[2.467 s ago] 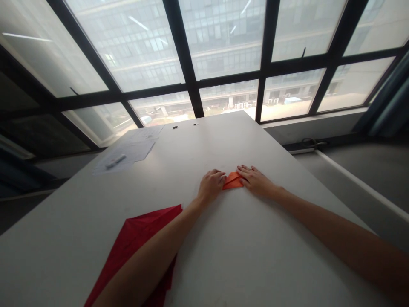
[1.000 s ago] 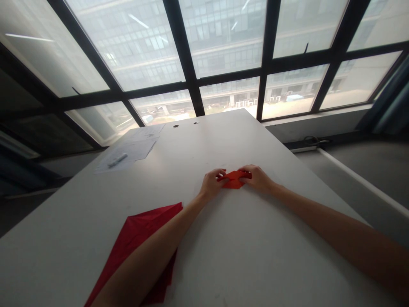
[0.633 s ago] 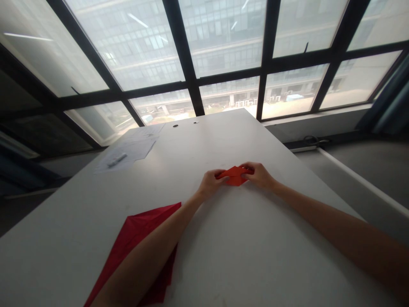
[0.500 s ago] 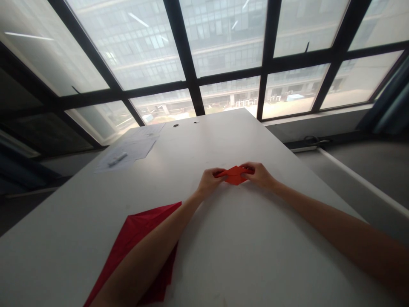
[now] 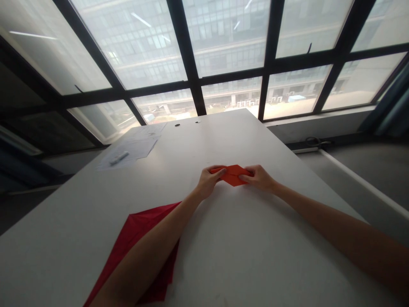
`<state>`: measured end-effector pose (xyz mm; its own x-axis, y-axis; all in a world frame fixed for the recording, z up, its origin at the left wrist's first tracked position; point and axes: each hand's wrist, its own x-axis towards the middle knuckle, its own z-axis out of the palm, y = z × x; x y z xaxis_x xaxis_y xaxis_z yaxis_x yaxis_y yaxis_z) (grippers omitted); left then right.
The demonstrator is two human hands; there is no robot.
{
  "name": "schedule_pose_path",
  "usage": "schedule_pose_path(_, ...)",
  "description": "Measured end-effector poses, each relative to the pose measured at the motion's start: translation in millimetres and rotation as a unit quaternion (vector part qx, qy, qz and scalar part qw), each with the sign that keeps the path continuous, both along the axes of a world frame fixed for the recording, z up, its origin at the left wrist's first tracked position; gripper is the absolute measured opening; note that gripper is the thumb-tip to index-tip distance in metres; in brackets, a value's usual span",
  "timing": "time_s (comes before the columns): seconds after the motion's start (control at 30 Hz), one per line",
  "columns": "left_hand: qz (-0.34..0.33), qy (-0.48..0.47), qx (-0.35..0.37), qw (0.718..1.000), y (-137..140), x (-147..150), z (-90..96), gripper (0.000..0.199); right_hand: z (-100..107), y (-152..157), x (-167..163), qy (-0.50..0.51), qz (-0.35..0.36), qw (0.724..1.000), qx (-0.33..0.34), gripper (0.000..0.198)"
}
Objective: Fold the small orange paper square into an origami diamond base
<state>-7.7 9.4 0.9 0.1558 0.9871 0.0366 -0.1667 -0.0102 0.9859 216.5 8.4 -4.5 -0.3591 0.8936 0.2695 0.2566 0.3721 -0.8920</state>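
Note:
A small folded piece of orange paper [image 5: 233, 174] is held between my two hands over the white table [image 5: 255, 247]. My left hand [image 5: 210, 181] pinches its left end, with the thumb on the near face. On the other end, my right hand [image 5: 258, 177] grips with thumb and fingers. A crease runs across the middle of the paper, and its upper and lower edges come to blunt points. Part of each end is hidden by my fingers.
Dark red folded sheet material [image 5: 140, 226] lies at the near left, partly under my left forearm. Several white paper sheets [image 5: 140, 147] with a pale stick-shaped object [image 5: 119, 158] rest at the far left. Large black-framed windows [image 5: 191, 76] stand beyond the table.
Both hands still hold the orange paper. My left hand has shifted slightly left, my right thumb has moved inward, and more of the paper's face shows between them.

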Motion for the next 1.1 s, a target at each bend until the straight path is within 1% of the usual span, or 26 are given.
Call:
schedule_pose_path(0.13,-0.003,0.009,-0.007,1.000,0.2,-1.4,-0.1,0.046,5.4,-5.7,-4.5,0.050,0.022,0.997,-0.063,0.024)
schedule_pose_path(0.2,-0.005,0.007,-0.009,1.000,0.4,-1.8,0.6,0.050,7.2,-6.9,-4.9,0.057,0.007,0.994,-0.089,0.023)
schedule_pose_path(0.27,-0.002,0.008,-0.008,1.000,0.7,-1.5,1.1,0.053,8.2,-6.9,-4.1,0.061,-0.017,0.993,-0.099,0.024)
schedule_pose_path(0.33,0.005,0.014,-0.005,1.000,1.0,-0.8,1.1,0.049,8.6,-6.2,-3.0,0.063,-0.027,0.992,-0.105,0.027)
schedule_pose_path(0.43,0.007,0.009,0.006,1.000,1.2,0.3,0.4,0.040,9.0,-6.0,-2.7,0.070,-0.007,0.992,-0.100,0.033)
schedule_pose_path(0.5,0.000,-0.012,0.017,1.000,1.4,0.6,-0.4,0.039,9.4,-6.7,-3.8,0.080,0.011,0.993,-0.085,0.036)
schedule_pose_path(0.57,-0.003,-0.031,0.028,0.999,1.8,0.6,-1.3,0.039,9.6,-7.2,-5.1,0.092,0.012,0.993,-0.076,0.045)
schedule_pose_path(0.63,-0.003,-0.043,0.034,0.999,2.2,0.5,-2.4,0.036,9.3,-6.7,-5.9,0.101,0.011,0.991,-0.085,0.058)
schedule_pose_path(0.67,-0.003,-0.046,0.035,0.998,2.3,0.5,-2.9,0.035,8.9,-6.1,-6.0,0.101,0.014,0.991,-0.088,0.061)
schedule_pose_path(0.7,-0.003,-0.049,0.037,0.998,2.2,0.6,-3.3,0.034,8.4,-5.4,-5.9,0.095,0.017,0.992,-0.086,0.059)
schedule_pose_path(0.73,-0.002,-0.051,0.042,0.998,2.1,0.8,-3.3,0.033,7.9,-4.8,-5.7,0.084,0.021,0.993,-0.077,0.051)
schedule_pose_path(0.8,-0.005,-0.048,0.065,0.997,1.6,1.1,-2.4,0.029,7.2,-4.1,-4.9,0.046,0.011,0.998,-0.028,0.031)
schedule_pose_path(0.87,-0.005,-0.037,0.110,0.993,1.4,1.0,-0.1,0.028,7.6,-4.8,-3.3,0.006,-0.033,0.997,0.069,0.020)
schedule_pose_path(0.9,0.002,-0.028,0.138,0.990,1.4,0.6,1.4,0.031,8.3,-5.4,-2.1,-0.016,-0.056,0.990,0.130,0.016)
schedule_pose_path(0.97,0.039,0.002,0.195,0.980,2.0,-0.8,3.7,0.036,10.2,-6.5,0.9,-0.074,-0.087,0.961,0.252,0.015)
schedule_pose_path(1.0,0.070,0.025,0.219,0.973,2.4,-1.6,4.2,0.035,10.9,-6.6,2.5,-0.109,-0.093,0.944,0.298,0.017)
schedule_pose_path(1.03,0.099,0.060,0.238,0.964,2.8,-2.4,3.8,0.032,11.3,-6.3,4.1,-0.149,-0.092,0.928,0.330,0.019)
schedule_pose_path(1.1,0.134,0.160,0.262,0.942,3.3,-3.4,0.8,0.025,10.5,-4.8,6.5,-0.228,-0.077,0.905,0.350,0.022)
